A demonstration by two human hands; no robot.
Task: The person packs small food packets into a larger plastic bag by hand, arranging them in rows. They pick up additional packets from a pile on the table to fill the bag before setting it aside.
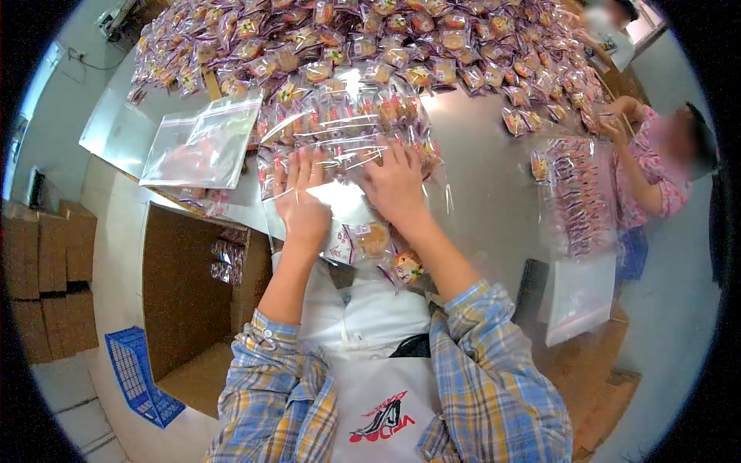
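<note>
A large clear plastic bag (347, 127) lies on the metal table in front of me, filled with rows of small wrapped pastries. My left hand (303, 204) rests palm down on the bag's near part, its fingers stretched out. Beside it, my right hand (395, 185) also presses on the film, fingers extended over the near row. Nearer to me, two loose wrapped pastries, one round and pale (370, 239) and one with a printed wrapper (407, 266), lie by the table's front edge. Glare on the film hides some of the rows.
A heap of wrapped pastries (386, 38) covers the far table. Flat clear bags (202, 143) lie at left, above an open cardboard box (181, 301) and a blue crate (139, 374). At right, a person in pink (656, 166) is near another filled bag (577, 197).
</note>
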